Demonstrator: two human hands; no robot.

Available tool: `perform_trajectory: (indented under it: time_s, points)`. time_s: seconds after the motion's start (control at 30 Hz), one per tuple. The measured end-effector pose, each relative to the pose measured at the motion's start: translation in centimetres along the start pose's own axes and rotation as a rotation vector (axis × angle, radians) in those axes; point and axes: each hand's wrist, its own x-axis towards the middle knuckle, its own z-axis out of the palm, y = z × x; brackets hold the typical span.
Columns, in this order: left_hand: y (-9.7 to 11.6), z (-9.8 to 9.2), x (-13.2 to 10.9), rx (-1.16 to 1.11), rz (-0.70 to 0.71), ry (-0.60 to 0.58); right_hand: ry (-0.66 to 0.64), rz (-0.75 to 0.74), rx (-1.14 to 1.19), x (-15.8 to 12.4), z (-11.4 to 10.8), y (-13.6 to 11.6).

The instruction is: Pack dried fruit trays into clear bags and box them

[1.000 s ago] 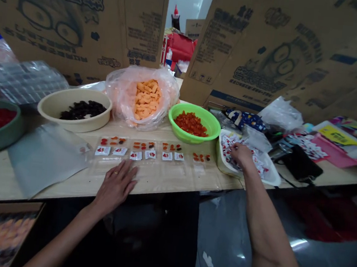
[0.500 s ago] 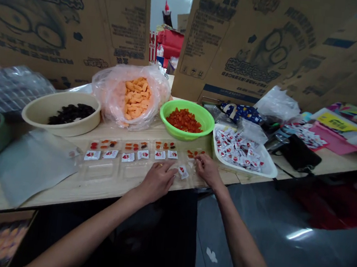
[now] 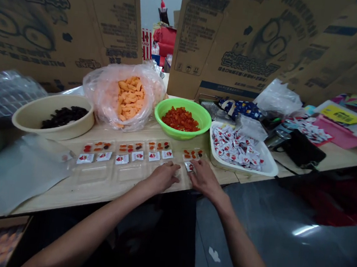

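My left hand [image 3: 162, 177] lies flat on a clear plastic compartment tray [image 3: 97, 175], its fingers near the sachets in the row. My right hand [image 3: 204, 179] rests at the tray's right end, fingertips beside a small white sachet with a red mark [image 3: 189, 166]. Neither hand appears to grip anything. Small groups of orange, red and dark fruit pieces [image 3: 192, 154] fill the tray's far compartments, with similar white sachets [image 3: 122, 159] in front of them. A white tray [image 3: 241, 169] heaped with such sachets stands to the right of my right hand.
Behind the tray stand a green bowl [image 3: 173, 134] of diced red fruit, a plastic bag [image 3: 100, 100] of orange pieces and a beige bowl [image 3: 51, 129] of dark fruit. A plastic sheet [image 3: 24, 172] lies left. Cardboard panels [image 3: 63, 19] rise behind the wooden table [image 3: 95, 199].
My right hand has moved left from the white tray to the clear tray's right end, where a sachet now lies. My left hand has slid right. The view has turned slightly right.
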Motion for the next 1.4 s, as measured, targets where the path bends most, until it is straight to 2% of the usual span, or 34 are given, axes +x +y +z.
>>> perform_trajectory:
  time_s: [0.1, 0.2, 0.33, 0.43, 0.5, 0.67, 0.83, 0.97, 1.1, 1.2, 1.3, 1.4]
  points:
    - [-0.9, -0.1, -0.8, 0.011, 0.032, 0.009, -0.072, 0.036, -0.109, 0.3, 0.4, -1.6]
    - [-1.5, 0.3, -1.3, 0.044, 0.014, 0.024, -0.103, 0.047, -0.141, 1.0, 0.0, -2.1]
    - [-2.0, 0.6, -1.5, -0.038, -0.024, 0.11, -0.08, 0.038, -0.134, 1.5, 0.1, -1.8]
    - [-2.5, -0.3, -1.4, -0.058, -0.051, 0.229, -0.055, 0.01, -0.073, 1.4, 0.7, -1.0]
    - [-3.0, -1.2, -1.3, -0.021, -0.077, 0.24, -0.029, -0.029, -0.012, 1.4, 1.0, -0.4]
    - [-3.7, -3.1, -1.1, 0.069, -0.112, 0.11, 0.152, -0.025, -0.01, 0.9, 1.5, -0.2]
    - [-3.4, -3.4, -1.1, 0.217, -0.064, -0.059, 0.013, -0.042, -0.095, -0.2, 1.9, -1.7]
    - [-3.1, -3.3, -0.8, 0.354, 0.014, -0.14, 0.062, -0.023, -0.137, -0.9, 2.2, -2.3]
    - [-3.0, -3.4, -0.4, 0.506, 0.175, -0.186, 0.041, -0.106, -0.117, -1.3, 2.4, -2.4]
    - [-3.0, -3.7, -0.2, 0.553, 0.261, -0.214, 0.182, -0.013, -0.034, -1.8, 2.3, -2.1]
    - [-3.5, -4.1, -0.3, 0.511, 0.346, -0.234, 0.332, 0.223, -0.005, -3.1, 2.4, -1.6]
    - [-4.5, -4.3, -0.2, 0.442, 0.436, -0.222, 0.337, 0.396, -0.031, -4.7, 3.1, -1.4]
